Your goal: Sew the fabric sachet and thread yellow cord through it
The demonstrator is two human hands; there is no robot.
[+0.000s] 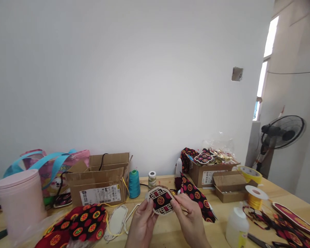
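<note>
Holding a round patterned ornament (160, 200) above the middle of the bench (167, 236) in both hands. Grasping its left rim in the fingers of the left hand (141, 220) and its right rim in the fingers of the right hand (190, 217). Showing a dark panel with a reddish medallion, bordered above and below by pale lattice, inside a pale rim. Backed, at the bench's far edge, by a teal thread cone (134, 185) and a white-topped patterned spool (152, 181). Flanked along that edge, on the left, by a labelled cardboard box (98, 182) and a pink bag (77, 160) with blue straps; on the right, by a heaped box (196, 174) full of patterned pieces, then a roll of yellow tape (257, 178) toward the far right corner. Accompanied nearer the left edge by a pink lidded canister (20, 205), and toward the near edge by patterned fabric (89, 222) on the left and a translucent bottle (236, 224) on the right. Joined toward the right edge by a spool of yellow cord (255, 201).
</note>
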